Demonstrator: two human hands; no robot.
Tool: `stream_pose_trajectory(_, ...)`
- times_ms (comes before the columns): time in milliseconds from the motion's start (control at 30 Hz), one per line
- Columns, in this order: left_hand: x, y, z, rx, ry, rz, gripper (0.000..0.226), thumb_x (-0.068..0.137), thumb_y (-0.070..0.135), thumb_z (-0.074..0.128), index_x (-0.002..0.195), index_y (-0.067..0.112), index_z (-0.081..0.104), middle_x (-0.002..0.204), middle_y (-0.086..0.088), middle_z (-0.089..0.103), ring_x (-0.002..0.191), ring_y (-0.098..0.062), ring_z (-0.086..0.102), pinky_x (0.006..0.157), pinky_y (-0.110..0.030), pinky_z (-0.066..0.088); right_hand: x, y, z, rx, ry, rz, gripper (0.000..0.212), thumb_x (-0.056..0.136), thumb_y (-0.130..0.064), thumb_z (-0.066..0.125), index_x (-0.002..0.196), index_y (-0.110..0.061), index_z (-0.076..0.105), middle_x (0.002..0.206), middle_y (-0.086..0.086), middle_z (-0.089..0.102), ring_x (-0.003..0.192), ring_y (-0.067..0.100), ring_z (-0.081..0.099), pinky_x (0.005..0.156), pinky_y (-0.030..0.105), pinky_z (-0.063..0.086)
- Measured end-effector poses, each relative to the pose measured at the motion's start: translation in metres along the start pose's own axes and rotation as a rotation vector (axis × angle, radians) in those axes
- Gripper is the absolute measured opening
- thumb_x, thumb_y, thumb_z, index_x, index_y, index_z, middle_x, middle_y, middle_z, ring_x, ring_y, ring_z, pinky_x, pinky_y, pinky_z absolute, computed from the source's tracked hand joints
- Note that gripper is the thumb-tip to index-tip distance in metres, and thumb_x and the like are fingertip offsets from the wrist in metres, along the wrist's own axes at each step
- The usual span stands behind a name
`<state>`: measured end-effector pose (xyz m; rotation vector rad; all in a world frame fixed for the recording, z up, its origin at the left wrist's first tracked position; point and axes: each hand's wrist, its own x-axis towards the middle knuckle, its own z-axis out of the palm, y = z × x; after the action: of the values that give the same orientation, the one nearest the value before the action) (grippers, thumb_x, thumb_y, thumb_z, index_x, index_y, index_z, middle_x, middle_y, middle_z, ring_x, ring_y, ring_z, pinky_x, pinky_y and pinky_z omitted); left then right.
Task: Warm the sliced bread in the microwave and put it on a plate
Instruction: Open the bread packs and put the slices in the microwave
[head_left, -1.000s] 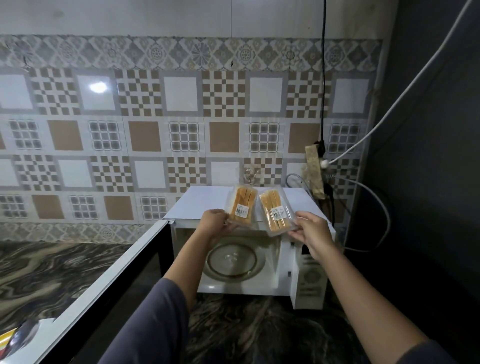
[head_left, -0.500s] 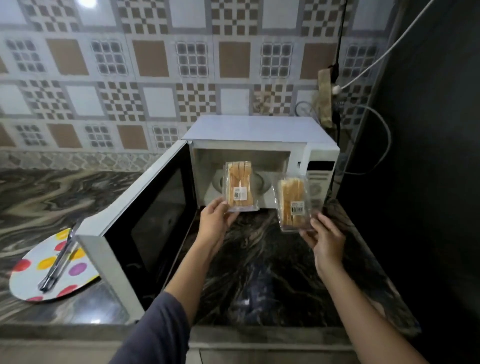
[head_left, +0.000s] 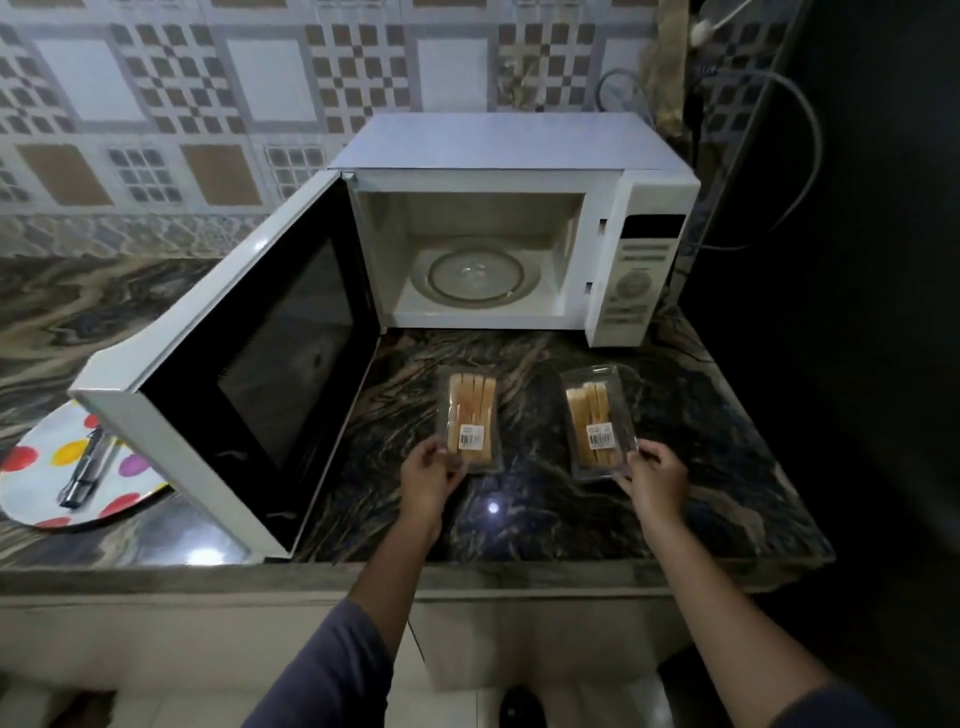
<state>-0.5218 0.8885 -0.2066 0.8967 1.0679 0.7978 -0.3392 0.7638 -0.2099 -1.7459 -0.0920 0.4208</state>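
Observation:
Two clear plastic packs of sliced bread lie on the dark marble counter in front of the white microwave (head_left: 498, 156). My left hand (head_left: 431, 475) pinches the near end of the left bread pack (head_left: 470, 421). The near corner of the right bread pack (head_left: 597, 423) is held by my right hand (head_left: 654, 475). The microwave door (head_left: 244, 364) stands wide open to the left, and the glass turntable (head_left: 472, 275) inside is bare. A polka-dot plate (head_left: 57, 467) sits at the far left, partly behind the door.
Metal tongs (head_left: 85, 470) rest on the plate. The microwave control panel (head_left: 636, 280) is on its right side. Cables (head_left: 789, 156) hang on the wall at the back right. The counter edge (head_left: 467, 574) runs just behind my forearms.
Both packs came down from in front of the microwave onto the counter, with my hands still on them. The view tilted downward, bringing the plate and counter edge into sight.

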Motion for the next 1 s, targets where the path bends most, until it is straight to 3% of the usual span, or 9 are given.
stream_pose_trajectory(133,0.002,-0.007,0.000,0.343,0.126,0.122,0.026,0.096,0.011,0.044,0.118,0.005,0.056,0.114,-0.016,0.063,0.098,-0.024,0.060,0.088,-0.035,0.049,0.004,-0.001,-0.011,-0.358,0.037,-0.103,0.020,0.089,-0.007,0.055,0.106,-0.001,0.064,0.102,0.015,0.066,0.085,0.022,0.058,0.069,0.026,0.041)
stream_pose_trajectory(200,0.001,-0.006,0.000,0.479,0.157,0.157,0.025,0.094,0.012,0.047,0.115,0.007,0.060,0.112,-0.013,0.064,0.096,-0.021,0.058,0.083,-0.031,0.046,0.007,-0.004,-0.015,-0.458,0.036,-0.106,0.020,0.087,-0.007,0.058,0.105,0.000,0.065,0.104,0.016,0.067,0.091,0.026,0.061,0.071,0.027,0.042)
stream_pose_trajectory(300,0.000,-0.004,-0.003,0.504,0.166,0.148,0.027,0.092,0.006,0.049,0.117,0.002,0.059,0.109,-0.013,0.063,0.091,-0.018,0.055,0.081,-0.029,0.045,0.011,-0.007,-0.014,-0.574,0.063,-0.204,0.026,0.086,-0.006,0.059,0.111,-0.002,0.062,0.115,0.018,0.063,0.107,0.031,0.057,0.085,0.035,0.046)
stream_pose_trajectory(400,0.002,-0.006,-0.008,0.494,0.143,0.119,0.029,0.090,0.005,0.052,0.118,0.001,0.058,0.112,-0.014,0.063,0.094,-0.020,0.057,0.087,-0.032,0.048,0.004,-0.018,-0.004,-0.640,0.056,-0.477,0.028,0.084,-0.004,0.059,0.112,-0.005,0.060,0.119,0.014,0.054,0.114,0.030,0.048,0.091,0.036,0.043)
stream_pose_trajectory(533,0.000,-0.005,-0.012,0.374,0.115,0.050,0.026,0.089,0.002,0.054,0.114,-0.001,0.060,0.111,-0.020,0.064,0.098,-0.026,0.061,0.093,-0.042,0.050,-0.017,-0.037,0.026,-0.575,-0.242,-0.853,0.021,0.082,-0.002,0.059,0.103,-0.004,0.064,0.107,0.014,0.060,0.104,0.028,0.054,0.090,0.029,0.040)
stream_pose_trajectory(633,-0.001,-0.004,-0.013,0.296,0.077,0.000,0.025,0.089,-0.004,0.051,0.113,-0.003,0.058,0.099,-0.014,0.063,0.086,-0.019,0.060,0.079,-0.028,0.052,-0.032,-0.037,0.051,-0.718,-0.720,-0.891,0.019,0.086,-0.012,0.058,0.104,-0.012,0.063,0.106,0.004,0.058,0.103,0.018,0.051,0.088,0.030,0.044)
stream_pose_trajectory(700,-0.002,-0.004,-0.014,0.289,0.070,0.000,0.025,0.087,-0.006,0.052,0.111,-0.004,0.059,0.086,-0.006,0.061,0.076,-0.012,0.057,0.071,-0.021,0.049,-0.037,-0.028,0.067,-0.861,-0.899,-0.882,0.023,0.085,-0.019,0.060,0.108,-0.017,0.063,0.111,0.001,0.056,0.106,0.016,0.051,0.089,0.031,0.047)
stream_pose_trajectory(867,-0.006,-0.004,-0.016,0.357,0.009,0.053,0.028,0.083,-0.010,0.055,0.111,-0.009,0.060,0.091,-0.012,0.063,0.075,-0.013,0.057,0.062,-0.011,0.049,-0.039,-0.013,0.085,-0.917,-0.962,-0.811,0.012,0.085,-0.021,0.062,0.096,-0.022,0.067,0.108,-0.003,0.055,0.099,0.019,0.057,0.087,0.041,0.051)
stream_pose_trajectory(1000,-0.011,-0.006,-0.019,0.367,-0.024,0.117,0.031,0.084,-0.011,0.054,0.115,-0.009,0.057,0.102,-0.012,0.062,0.080,-0.012,0.058,0.063,-0.004,0.047,-0.038,-0.017,0.090,-0.827,-0.973,-0.748,0.007,0.082,-0.012,0.067,0.083,-0.017,0.071,0.094,-0.001,0.061,0.089,0.015,0.060,0.087,0.033,0.051)
